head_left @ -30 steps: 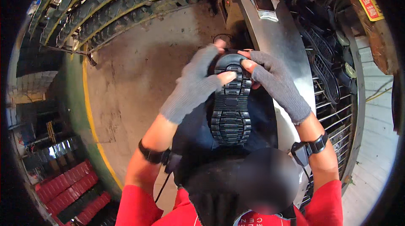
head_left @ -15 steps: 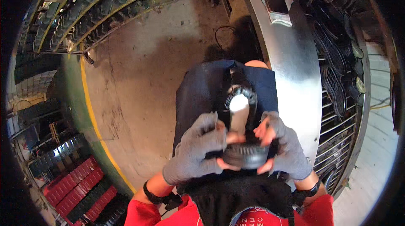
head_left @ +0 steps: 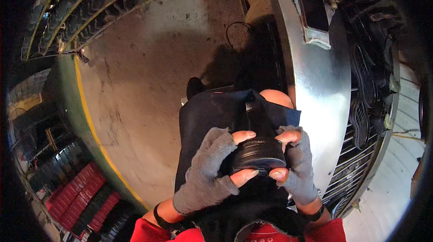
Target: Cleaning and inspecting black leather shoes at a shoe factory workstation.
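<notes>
Grey knitted fingerless gloves (head_left: 194, 197) cover your left hand (head_left: 212, 169) and right hand (head_left: 298, 167); the counter (head_left: 318, 106) at right is smooth, shiny metal. The shoe (head_left: 259, 155) is black, with a rounded near end and a finely ridged band. It lies between your hands above dark blue cloth (head_left: 200, 115), your grip clamped on its left and right sides, thumbs nearest you.

This is a shoe workshop: shelves (head_left: 100, 13) hold shoe shapes (head_left: 92, 5), and black soles (head_left: 363, 76) lie by the right edge of the metal table (head_left: 322, 102).
</notes>
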A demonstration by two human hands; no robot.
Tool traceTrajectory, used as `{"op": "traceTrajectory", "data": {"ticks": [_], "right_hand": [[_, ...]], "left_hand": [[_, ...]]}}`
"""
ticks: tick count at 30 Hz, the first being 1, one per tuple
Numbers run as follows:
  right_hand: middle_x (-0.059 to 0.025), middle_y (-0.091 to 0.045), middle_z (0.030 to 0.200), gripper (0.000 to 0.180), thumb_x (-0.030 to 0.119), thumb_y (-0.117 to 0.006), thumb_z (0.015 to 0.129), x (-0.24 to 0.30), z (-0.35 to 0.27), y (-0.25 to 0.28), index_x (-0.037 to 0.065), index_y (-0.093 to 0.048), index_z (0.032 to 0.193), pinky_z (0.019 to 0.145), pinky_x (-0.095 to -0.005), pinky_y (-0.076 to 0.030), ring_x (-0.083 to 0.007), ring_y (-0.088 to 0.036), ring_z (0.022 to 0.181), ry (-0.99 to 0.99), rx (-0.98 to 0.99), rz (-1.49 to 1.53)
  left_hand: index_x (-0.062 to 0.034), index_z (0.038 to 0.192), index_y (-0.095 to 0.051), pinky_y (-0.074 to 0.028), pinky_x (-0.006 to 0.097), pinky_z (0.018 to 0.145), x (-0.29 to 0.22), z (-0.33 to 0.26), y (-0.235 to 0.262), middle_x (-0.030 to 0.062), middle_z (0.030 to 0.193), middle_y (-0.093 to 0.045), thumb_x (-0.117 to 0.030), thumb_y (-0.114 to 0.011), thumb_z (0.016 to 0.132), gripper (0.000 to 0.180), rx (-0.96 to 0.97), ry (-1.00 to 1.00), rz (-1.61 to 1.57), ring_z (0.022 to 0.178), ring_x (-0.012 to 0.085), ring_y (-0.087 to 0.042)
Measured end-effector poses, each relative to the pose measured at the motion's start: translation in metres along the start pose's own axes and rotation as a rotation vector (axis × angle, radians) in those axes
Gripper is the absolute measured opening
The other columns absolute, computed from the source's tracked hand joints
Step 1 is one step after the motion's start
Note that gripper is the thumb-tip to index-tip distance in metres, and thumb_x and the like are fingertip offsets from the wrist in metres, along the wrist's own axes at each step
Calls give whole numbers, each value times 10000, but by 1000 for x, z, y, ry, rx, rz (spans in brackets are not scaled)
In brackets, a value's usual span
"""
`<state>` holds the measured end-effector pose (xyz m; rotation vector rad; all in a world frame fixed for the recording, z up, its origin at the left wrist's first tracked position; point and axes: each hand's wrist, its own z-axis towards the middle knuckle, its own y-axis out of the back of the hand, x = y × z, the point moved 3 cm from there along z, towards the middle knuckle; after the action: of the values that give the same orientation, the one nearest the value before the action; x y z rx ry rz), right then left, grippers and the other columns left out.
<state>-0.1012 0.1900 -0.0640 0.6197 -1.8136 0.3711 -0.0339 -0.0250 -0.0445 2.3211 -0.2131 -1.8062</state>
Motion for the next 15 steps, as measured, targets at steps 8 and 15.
{"op": "traceTrajectory", "data": {"ticks": [8,15], "right_hand": [[-41,-552,1030,812,386,-836,817,13,33,3,60,-557,1506,850,-360,-473,-171,-549,951,62,221,-3],[-104,-600,992,893,686,-711,878,43,-61,14,36,-563,1471,784,-361,-494,-241,-601,871,268,156,-45]], "left_hand": [[-45,1498,-545,-464,393,1010,14,10,-2,130,1244,-540,-420,-898,810,859,28,-28,-187,1151,274,-570],[-17,1694,-198,-226,452,1282,-20,-41,-27,247,1689,-298,-523,-907,751,1284,273,-217,-330,1580,405,-289]]}}
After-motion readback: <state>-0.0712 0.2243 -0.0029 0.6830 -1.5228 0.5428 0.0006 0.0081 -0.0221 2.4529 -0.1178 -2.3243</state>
